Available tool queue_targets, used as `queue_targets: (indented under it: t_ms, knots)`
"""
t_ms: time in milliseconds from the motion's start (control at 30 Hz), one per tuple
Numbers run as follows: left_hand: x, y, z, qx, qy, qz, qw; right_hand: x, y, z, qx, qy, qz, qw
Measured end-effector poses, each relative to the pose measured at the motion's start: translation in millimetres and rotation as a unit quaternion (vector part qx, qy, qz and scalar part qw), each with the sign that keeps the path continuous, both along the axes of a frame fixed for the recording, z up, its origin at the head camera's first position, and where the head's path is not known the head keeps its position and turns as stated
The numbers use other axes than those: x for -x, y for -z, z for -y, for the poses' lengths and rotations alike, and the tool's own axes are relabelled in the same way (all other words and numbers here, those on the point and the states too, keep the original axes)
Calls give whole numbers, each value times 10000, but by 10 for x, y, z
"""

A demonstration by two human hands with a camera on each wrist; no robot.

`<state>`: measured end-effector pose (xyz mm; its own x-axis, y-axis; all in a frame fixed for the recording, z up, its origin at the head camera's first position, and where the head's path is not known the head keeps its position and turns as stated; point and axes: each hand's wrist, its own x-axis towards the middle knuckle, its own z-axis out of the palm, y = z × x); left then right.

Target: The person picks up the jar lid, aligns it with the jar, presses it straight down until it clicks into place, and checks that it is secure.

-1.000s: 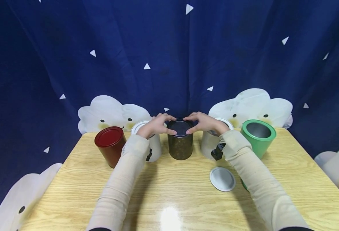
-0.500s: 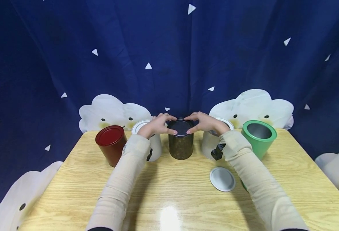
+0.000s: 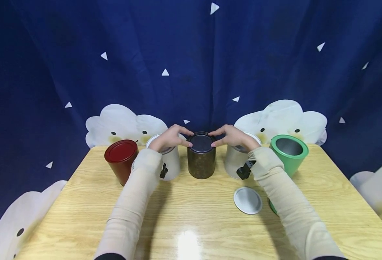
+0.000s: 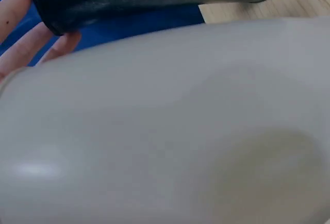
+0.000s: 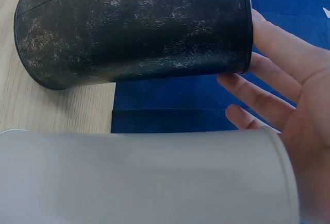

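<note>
A dark, mottled can point(image 3: 201, 164) with a black lid point(image 3: 201, 143) on top stands upright at the table's back middle. From the left, my left hand point(image 3: 174, 137) reaches to its top rim, thumb in front and fingers behind. My right hand point(image 3: 232, 137) mirrors this at the right side of the rim. In the right wrist view, spread, nearly straight fingers point(image 5: 258, 95) lie at the rim of the dark can point(image 5: 139, 33). A white can point(image 4: 154, 121) hides most of the left hand in its wrist view. Neither hand is curled round the can.
White cans stand left point(image 3: 171, 164) and right point(image 3: 234, 162) of the dark can, under my wrists. Farther out are a red lidded can point(image 3: 122, 159) and an uncovered green can point(image 3: 291, 159). A silver lid point(image 3: 247, 200) lies on the table; a green rim point(image 3: 272, 207) shows beside my right forearm.
My left hand has drawn slightly left, its thumb moving from over the lid to its edge. The right thumb has also shifted slightly outward on the lid. The cans stay in place.
</note>
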<state>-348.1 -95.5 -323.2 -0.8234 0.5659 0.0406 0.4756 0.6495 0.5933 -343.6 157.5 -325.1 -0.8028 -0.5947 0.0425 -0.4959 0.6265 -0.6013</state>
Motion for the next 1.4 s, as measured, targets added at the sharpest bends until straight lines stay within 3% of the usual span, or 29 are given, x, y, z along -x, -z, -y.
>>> queue_targets:
  t_ms: [233, 600, 833, 1067, 1400]
  knots:
    - [1, 34, 21, -381, -142, 450, 9982, -12, -20, 29, 39, 53, 261, 9996]
    - [-7, -22, -38, -228, -139, 461, 9986, 20, -19, 16, 62, 209, 369, 9991]
    - [-7, -21, -30, 142, -159, 251, 9995, 7, -20, 34, 12, 131, 311, 9994]
    - [-30, -51, -9, 425, -4, 24, 9991, -2, 0, 12, 42, -118, -171, 9998]
    - [-122, -50, 37, 154, 144, -510, 9985, -78, 5, -66, 490, 157, -667, 9964]
